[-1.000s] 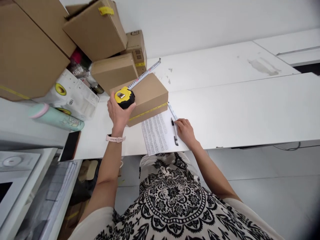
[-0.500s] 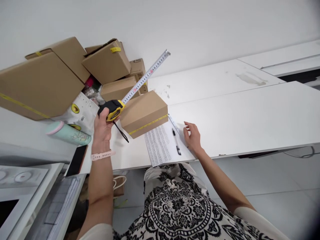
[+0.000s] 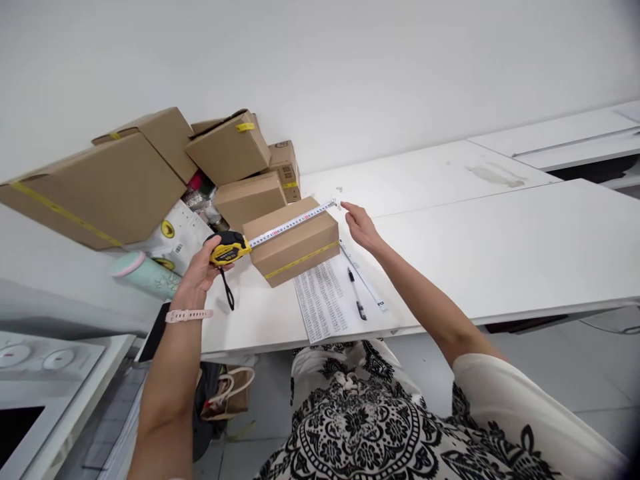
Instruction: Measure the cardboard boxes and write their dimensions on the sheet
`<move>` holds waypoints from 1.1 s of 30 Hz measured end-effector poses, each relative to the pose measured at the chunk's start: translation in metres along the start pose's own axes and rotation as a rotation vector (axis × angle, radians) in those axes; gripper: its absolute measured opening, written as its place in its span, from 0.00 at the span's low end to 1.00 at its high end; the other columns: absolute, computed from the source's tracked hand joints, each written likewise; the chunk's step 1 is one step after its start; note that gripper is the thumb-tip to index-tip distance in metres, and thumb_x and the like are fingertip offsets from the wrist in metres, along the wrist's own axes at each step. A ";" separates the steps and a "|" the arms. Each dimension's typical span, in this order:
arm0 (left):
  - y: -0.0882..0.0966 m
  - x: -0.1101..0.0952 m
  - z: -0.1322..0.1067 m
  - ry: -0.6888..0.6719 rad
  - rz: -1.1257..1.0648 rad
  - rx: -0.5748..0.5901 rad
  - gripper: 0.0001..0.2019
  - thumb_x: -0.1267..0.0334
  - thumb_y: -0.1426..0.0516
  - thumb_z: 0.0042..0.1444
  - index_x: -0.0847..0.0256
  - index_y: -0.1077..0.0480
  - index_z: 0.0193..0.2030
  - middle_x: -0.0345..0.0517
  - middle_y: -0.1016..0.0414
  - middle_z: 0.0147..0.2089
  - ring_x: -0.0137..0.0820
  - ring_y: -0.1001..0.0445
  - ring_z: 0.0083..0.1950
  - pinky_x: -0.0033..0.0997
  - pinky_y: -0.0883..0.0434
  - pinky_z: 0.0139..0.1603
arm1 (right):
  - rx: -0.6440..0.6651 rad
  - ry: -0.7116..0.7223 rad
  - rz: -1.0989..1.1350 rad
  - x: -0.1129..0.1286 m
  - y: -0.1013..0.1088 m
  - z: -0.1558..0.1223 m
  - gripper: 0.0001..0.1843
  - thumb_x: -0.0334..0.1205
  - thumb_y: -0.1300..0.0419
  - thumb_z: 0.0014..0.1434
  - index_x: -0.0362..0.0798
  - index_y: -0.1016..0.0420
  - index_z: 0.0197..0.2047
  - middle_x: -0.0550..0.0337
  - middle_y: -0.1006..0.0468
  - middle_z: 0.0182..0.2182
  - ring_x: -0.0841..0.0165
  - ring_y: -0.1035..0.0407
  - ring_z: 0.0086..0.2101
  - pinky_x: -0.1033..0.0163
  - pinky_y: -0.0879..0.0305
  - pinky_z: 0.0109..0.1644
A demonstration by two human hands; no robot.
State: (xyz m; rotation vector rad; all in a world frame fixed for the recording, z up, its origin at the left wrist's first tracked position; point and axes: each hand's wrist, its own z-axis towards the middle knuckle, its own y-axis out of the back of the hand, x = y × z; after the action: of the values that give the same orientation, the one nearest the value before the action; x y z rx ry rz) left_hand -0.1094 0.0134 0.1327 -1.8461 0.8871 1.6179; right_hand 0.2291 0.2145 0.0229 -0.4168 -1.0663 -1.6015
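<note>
My left hand (image 3: 201, 270) grips a yellow and black tape measure (image 3: 229, 248) at the left end of a small cardboard box (image 3: 295, 243) on the white table (image 3: 500, 240). The tape blade (image 3: 295, 219) is drawn out along the box's top edge. My right hand (image 3: 361, 225) reaches to the blade's hooked tip at the box's far right corner, with its fingers pinched near the tip; I cannot see whether they touch it. A printed sheet (image 3: 325, 297) with a pen (image 3: 357, 303) on it lies in front of the box.
A pile of cardboard boxes (image 3: 125, 180) leans against the wall at the left. A white package (image 3: 173, 240) and a mint bottle (image 3: 145, 273) lie beneath it. A dark phone (image 3: 153, 323) rests at the table's left edge. A bag (image 3: 230, 393) sits on the floor.
The tape blade came down from pointing up in the air to lie along the box top. My right hand left the paper and moved up to the blade's tip.
</note>
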 end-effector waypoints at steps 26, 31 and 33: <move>0.032 0.010 0.022 0.092 -0.012 0.000 0.12 0.57 0.36 0.53 0.61 0.24 0.40 0.45 0.19 0.33 0.33 0.22 0.30 0.32 0.22 0.28 | 0.253 -0.113 -0.083 0.013 -0.050 0.020 0.37 0.44 0.50 0.64 0.42 0.46 0.74 0.41 0.32 0.67 0.46 0.36 0.64 0.35 0.38 0.65; 0.033 0.013 0.024 0.096 -0.021 -0.006 0.12 0.57 0.37 0.54 0.63 0.23 0.40 0.46 0.19 0.33 0.33 0.22 0.30 0.31 0.23 0.27 | 0.232 -0.109 -0.090 0.010 -0.052 0.019 0.37 0.46 0.50 0.64 0.45 0.45 0.74 0.44 0.33 0.67 0.46 0.36 0.64 0.36 0.39 0.66; 0.034 0.014 0.025 0.102 -0.021 -0.004 0.12 0.56 0.36 0.55 0.63 0.23 0.40 0.46 0.19 0.33 0.34 0.22 0.30 0.31 0.23 0.27 | 0.231 -0.108 -0.083 0.010 -0.051 0.018 0.36 0.46 0.50 0.64 0.46 0.44 0.73 0.46 0.33 0.68 0.47 0.35 0.64 0.37 0.39 0.67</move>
State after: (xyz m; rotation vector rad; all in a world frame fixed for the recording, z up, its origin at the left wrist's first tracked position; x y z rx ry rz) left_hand -0.1505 0.0085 0.1168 -1.9492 0.9055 1.5256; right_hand 0.1744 0.2223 0.0189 -0.3100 -1.3495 -1.5197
